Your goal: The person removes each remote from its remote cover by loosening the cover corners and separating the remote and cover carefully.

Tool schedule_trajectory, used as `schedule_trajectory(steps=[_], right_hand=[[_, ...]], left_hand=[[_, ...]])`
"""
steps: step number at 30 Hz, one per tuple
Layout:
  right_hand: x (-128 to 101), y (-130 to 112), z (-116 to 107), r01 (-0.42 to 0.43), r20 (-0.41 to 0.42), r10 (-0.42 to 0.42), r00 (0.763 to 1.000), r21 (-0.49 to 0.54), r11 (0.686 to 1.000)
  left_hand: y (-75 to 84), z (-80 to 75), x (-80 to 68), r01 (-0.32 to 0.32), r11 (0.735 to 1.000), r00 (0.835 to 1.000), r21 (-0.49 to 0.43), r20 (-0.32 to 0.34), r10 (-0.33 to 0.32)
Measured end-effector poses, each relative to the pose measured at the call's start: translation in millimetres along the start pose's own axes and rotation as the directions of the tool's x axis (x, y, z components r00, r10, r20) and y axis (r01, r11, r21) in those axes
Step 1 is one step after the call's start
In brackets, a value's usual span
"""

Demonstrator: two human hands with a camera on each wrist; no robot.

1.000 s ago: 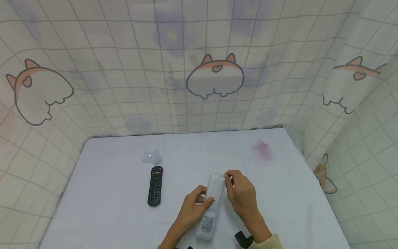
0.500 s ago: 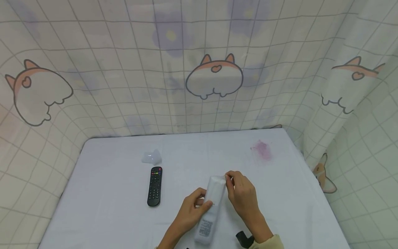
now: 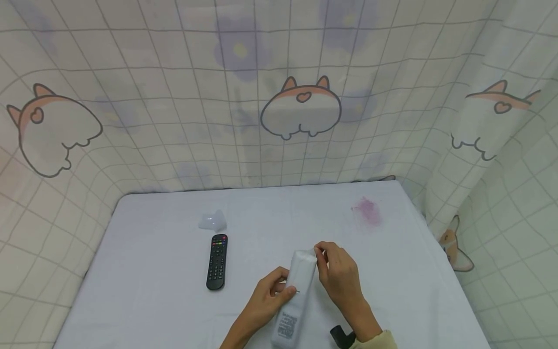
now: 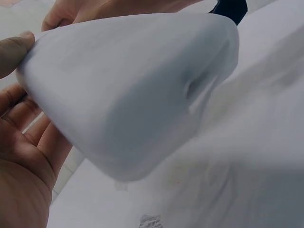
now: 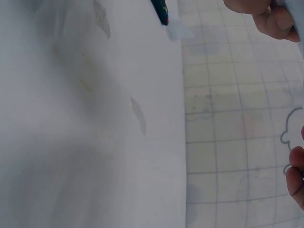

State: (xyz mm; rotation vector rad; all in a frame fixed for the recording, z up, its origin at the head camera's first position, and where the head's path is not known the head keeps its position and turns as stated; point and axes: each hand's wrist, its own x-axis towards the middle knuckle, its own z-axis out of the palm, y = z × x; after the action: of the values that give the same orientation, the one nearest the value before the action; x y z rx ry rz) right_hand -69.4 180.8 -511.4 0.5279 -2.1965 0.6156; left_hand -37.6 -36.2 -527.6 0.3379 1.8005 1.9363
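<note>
A long white wrapped pack (image 3: 302, 277) with a block of grey print near its lower end is held up, tilted, over the table. My left hand (image 3: 267, 296) grips its left side, thumb across the front and fingers behind. With thumb and forefinger, my right hand (image 3: 342, 274) pinches the wrapping at the top right corner. Close in the left wrist view, the pack (image 4: 109, 80) shows a smooth side and a folded, creased end. Fingers (image 5: 295, 178) appear at the right edge of the right wrist view.
A black remote control (image 3: 217, 261) lies on the white-covered table (image 3: 152, 310) to the left. Just beyond it is a crumpled clear plastic piece (image 3: 213, 220). A pink stain (image 3: 368, 211) marks the back right. Patterned curtain (image 3: 183, 121) surrounds the table's back and sides.
The pack has moved slightly down toward the person, with my left hand lowering along with it. My right hand stays almost in place at the corner, a thin bit of wrapping now stretched between.
</note>
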Motion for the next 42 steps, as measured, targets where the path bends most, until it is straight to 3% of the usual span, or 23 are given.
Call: schedule_trajectory(steps=[10, 15, 18, 21, 27, 32, 35, 36, 38, 42], right_hand=[[-9, -2, 1, -0.071, 0.034, 0.065, 0.997, 0.205, 0.976], [-13, -3, 3, -0.166, 0.075, 0.15, 0.986, 0.32, 0.933], [-15, -4, 4, -0.26, 0.122, 0.23, 0.966, 0.408, 0.875], [-16, -4, 5, -0.369, 0.199, 0.311, 0.929, 0.521, 0.769], [-17, -4, 3, -0.576, 0.409, 0.417, 0.812, 0.676, 0.459], [-18, 2, 4, -0.682, 0.565, 0.421, 0.71, 0.701, 0.209], [-20, 5, 6, -0.706, 0.628, 0.393, 0.672, 0.703, 0.084], [-20, 5, 6, -0.709, 0.642, 0.381, 0.665, 0.703, 0.054], [-21, 6, 7, -0.717, 0.66, 0.367, 0.656, 0.697, 0.028], [-23, 5, 8, -0.721, 0.667, 0.363, 0.651, 0.693, 0.019]], left_hand=[[-4.2, -0.9, 0.6, -0.022, 1.0, 1.0, 0.003, 0.005, 0.022], [-4.1, -0.3, 1.3, -0.021, 1.0, 1.0, 0.004, -0.003, 0.021], [-4.7, 0.8, 1.7, -0.014, 1.0, 1.0, -0.004, -0.005, 0.014], [-5.4, 2.0, 1.4, -0.008, 1.0, 1.0, -0.008, -0.004, 0.008], [-7.4, 3.3, 0.7, -0.009, 1.0, 1.0, -0.009, -0.009, 0.009], [-8.5, 4.3, 2.0, -0.017, 1.0, 1.0, -0.009, -0.019, 0.017], [-9.4, 5.1, 2.1, -0.009, 1.0, 1.0, -0.015, -0.027, 0.009], [-9.5, 5.2, 1.9, -0.009, 1.0, 1.0, -0.015, -0.03, 0.008], [-9.8, 5.5, 1.5, -0.005, 1.0, 0.999, -0.008, -0.04, 0.005], [-9.7, 5.6, 1.8, -0.009, 1.0, 0.998, 0.029, -0.061, 0.011]])
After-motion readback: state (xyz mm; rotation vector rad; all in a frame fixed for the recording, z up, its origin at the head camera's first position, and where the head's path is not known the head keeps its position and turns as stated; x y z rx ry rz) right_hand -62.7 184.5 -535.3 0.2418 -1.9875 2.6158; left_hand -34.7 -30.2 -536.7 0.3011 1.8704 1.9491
